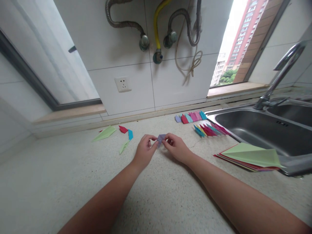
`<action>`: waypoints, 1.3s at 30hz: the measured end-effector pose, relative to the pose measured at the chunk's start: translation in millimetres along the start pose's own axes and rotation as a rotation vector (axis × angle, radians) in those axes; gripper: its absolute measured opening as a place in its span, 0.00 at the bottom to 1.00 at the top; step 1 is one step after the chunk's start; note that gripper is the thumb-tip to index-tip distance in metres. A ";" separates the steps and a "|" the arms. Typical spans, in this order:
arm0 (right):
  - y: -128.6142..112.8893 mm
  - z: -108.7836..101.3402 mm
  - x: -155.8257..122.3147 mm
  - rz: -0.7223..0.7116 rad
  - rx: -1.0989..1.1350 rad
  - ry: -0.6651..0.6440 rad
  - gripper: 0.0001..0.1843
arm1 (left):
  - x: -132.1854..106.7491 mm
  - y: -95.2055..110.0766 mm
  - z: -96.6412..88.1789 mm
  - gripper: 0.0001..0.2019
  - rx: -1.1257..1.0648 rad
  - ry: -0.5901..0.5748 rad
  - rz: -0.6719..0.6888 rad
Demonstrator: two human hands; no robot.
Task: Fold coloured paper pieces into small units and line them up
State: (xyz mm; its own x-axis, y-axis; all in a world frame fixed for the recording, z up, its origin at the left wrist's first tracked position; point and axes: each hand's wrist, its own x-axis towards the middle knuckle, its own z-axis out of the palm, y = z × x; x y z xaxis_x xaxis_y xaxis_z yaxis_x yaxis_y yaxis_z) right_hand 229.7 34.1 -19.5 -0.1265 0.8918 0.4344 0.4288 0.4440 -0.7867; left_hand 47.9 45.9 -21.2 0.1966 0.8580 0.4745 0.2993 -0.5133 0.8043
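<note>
A small folded piece of purple paper (161, 138) is pinched between both hands just above the speckled countertop (151, 188). My left hand (145, 149) grips its left side between thumb and finger. On the opposite side, the thumb and fingertips of my right hand (176, 147) are closed on the paper. The fingers partly cover it, so its full folded shape is hidden. To the left lie a red folded piece (123, 129), a blue one (130, 134), a narrow light green one (124, 147) and a larger light green sheet (105, 133).
Two rows of folded pieces, an upper row (191, 117) and a lower row (211, 130), lie near the steel sink (243, 122). A stack of coloured paper (251, 156) overlaps the sink's front rim. The faucet (280, 78) rises behind. A wall socket (123, 84) and hoses are ahead.
</note>
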 end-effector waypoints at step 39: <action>-6.8 4.7 0.7 -0.023 -0.032 0.039 0.08 | 2.6 -4.9 3.0 0.14 -0.563 -0.081 -0.379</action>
State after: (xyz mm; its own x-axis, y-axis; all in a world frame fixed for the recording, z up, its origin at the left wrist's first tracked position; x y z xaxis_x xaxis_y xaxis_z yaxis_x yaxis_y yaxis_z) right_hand 222.5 32.1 -15.9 -0.1019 0.8771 0.4693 0.4543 0.4607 -0.7624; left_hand 49.6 50.5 -25.0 0.2503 0.9616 0.1126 -0.1659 -0.0720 0.9835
